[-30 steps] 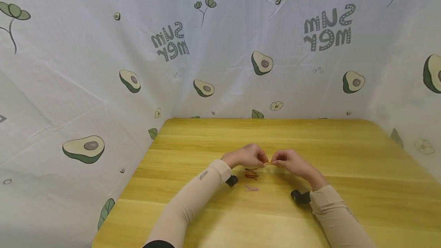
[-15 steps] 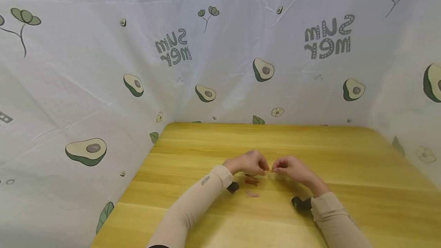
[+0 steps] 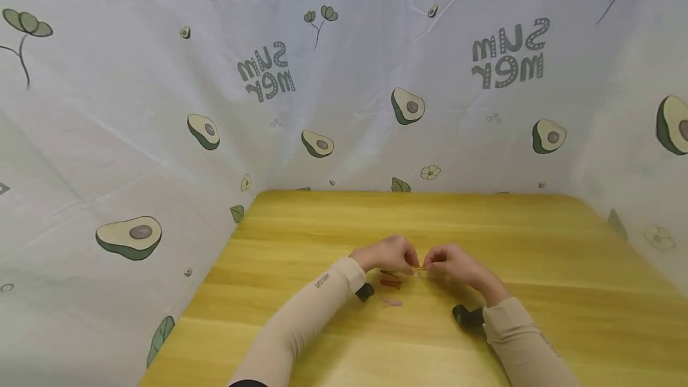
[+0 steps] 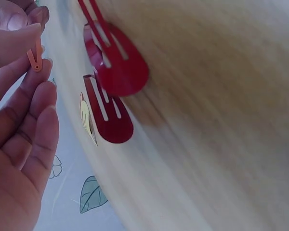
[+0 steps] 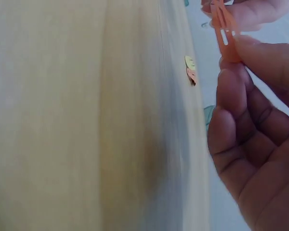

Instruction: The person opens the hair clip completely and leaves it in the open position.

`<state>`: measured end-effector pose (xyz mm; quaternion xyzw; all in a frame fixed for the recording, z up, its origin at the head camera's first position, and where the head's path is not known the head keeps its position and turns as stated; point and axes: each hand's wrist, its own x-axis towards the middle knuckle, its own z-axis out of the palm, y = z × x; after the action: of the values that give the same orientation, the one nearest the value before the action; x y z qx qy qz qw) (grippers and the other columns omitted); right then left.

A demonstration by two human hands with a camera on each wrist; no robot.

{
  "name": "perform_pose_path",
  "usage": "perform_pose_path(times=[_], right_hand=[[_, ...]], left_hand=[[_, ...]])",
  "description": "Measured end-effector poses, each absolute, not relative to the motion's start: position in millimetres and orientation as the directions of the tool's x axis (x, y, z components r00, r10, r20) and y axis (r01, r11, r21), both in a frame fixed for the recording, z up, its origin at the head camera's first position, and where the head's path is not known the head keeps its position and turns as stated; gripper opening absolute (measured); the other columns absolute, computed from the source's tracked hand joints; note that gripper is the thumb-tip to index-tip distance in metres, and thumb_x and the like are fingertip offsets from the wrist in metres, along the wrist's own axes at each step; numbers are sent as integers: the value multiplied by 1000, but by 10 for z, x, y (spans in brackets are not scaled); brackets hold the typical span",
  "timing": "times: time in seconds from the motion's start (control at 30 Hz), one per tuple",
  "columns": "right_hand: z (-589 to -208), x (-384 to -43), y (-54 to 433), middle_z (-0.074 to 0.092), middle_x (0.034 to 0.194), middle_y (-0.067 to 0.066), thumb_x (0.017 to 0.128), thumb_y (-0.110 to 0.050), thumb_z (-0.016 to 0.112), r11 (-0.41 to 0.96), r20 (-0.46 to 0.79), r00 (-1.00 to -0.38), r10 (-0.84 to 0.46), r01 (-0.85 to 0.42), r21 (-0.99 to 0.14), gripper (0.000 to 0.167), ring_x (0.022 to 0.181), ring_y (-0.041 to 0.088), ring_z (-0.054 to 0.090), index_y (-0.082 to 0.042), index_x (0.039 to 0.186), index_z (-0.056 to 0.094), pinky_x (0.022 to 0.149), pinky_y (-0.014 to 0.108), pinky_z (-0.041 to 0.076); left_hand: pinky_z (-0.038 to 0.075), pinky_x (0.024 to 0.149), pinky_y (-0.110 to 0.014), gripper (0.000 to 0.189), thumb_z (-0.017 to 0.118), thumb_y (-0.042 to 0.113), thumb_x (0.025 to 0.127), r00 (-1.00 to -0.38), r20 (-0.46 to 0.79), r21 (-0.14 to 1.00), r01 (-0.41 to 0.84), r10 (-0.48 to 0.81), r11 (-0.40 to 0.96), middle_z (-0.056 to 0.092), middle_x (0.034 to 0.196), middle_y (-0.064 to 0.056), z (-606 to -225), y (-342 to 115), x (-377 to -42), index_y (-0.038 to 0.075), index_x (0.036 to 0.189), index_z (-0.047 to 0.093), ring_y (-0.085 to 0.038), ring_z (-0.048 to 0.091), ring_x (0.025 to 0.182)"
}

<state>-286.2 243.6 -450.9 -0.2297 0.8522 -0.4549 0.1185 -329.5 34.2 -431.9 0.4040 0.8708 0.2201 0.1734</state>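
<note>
An orange snap hair clip [image 5: 226,48] is stretched between both hands above the table. My left hand [image 3: 389,253] pinches its narrow end, where a small rivet shows in the left wrist view. My right hand [image 3: 457,263] pinches the broad, slotted end between thumb and fingertip. Beside the left hand lie a red hair clip [image 4: 123,74] and a darker red hair clip [image 4: 116,127]; the two overlap in the left wrist view. A yellow hair clip [image 4: 88,122] appears behind them. Nearer me on the table is a pink hair clip [image 3: 392,303].
The wooden table [image 3: 322,214] has a white printed curtain [image 3: 355,64] along its back and sides. Dark wrist cameras [image 3: 469,316] stick out below each wrist, close to the tabletop. In the right wrist view, small yellow and pinkish pieces [image 5: 191,75] lie near the table edge.
The head view has tilted slightly, so the whole scene shifts in frame. Both hands keep their pinch on the orange hair clip, with hardly any movement over the table.
</note>
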Motion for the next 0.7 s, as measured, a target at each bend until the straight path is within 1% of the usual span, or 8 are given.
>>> perform_pose_path(times=[0.17,0.27,0.33,0.4,0.47,0.57,0.6,0.7], right_hand=[[-4518,-2855,2399,67,86,11,92,3,62,503,-18,-877,-479,-257,-825,7,73,10,52,6,92,69,65,23,44],[-4534,-2861,2384,67,82,9,90,3,65,506,-17,-873,-487,-266,-821,5,70,9,51,6,90,69,62,22,43],[-4542,-2859,2381,67,81,8,90,2,66,506,-18,-871,-490,-268,-820,5,68,8,51,6,89,70,60,22,43],[-4545,-2857,2384,67,80,8,90,2,66,503,-23,-868,-495,-265,-822,6,68,7,50,7,89,70,59,22,43],[-4550,-2873,2391,67,80,7,90,2,67,509,-38,-869,-493,-253,-822,6,67,7,51,7,89,70,60,22,44],[-4527,-2897,2405,66,80,4,90,0,66,522,-61,-867,-495,-241,-818,7,68,7,51,5,88,70,60,22,44],[-4517,-2907,2408,66,79,2,90,-1,66,526,-64,-864,-499,-243,-815,7,68,7,51,4,88,70,60,23,44],[-4483,-2909,2419,65,77,-3,91,-3,66,521,-52,-849,-526,-273,-808,7,67,8,51,0,86,70,59,24,43]], left_hand=[[50,70,-13,12,72,6,89,-593,-118,470,674,797,571,76,97,0,-4329,365,-3302,8,99,80,-1,63,78],[48,67,-12,13,71,3,87,-579,-117,448,694,807,563,74,90,4,-4345,368,-3305,10,94,80,0,56,71],[46,63,-12,14,69,1,86,-575,-125,452,692,808,563,70,81,6,-4354,367,-3297,11,87,79,-2,49,64],[41,57,-13,18,67,0,85,-569,-135,462,688,811,560,60,69,8,-4366,371,-3293,13,75,73,-3,43,57],[33,50,-15,28,65,-2,85,-561,-148,479,680,815,555,45,59,7,-4375,378,-3291,14,62,60,-5,34,51],[23,47,-18,39,63,-4,85,-551,-161,484,679,819,552,28,55,5,-4371,392,-3297,16,57,43,-7,25,47],[22,47,-18,42,62,-4,85,-550,-165,483,679,819,553,26,55,5,-4369,395,-3299,17,56,41,-7,23,46],[25,49,-18,38,64,-4,86,-553,-168,458,689,816,561,30,55,5,-4350,399,-3291,16,58,48,-6,24,49]])
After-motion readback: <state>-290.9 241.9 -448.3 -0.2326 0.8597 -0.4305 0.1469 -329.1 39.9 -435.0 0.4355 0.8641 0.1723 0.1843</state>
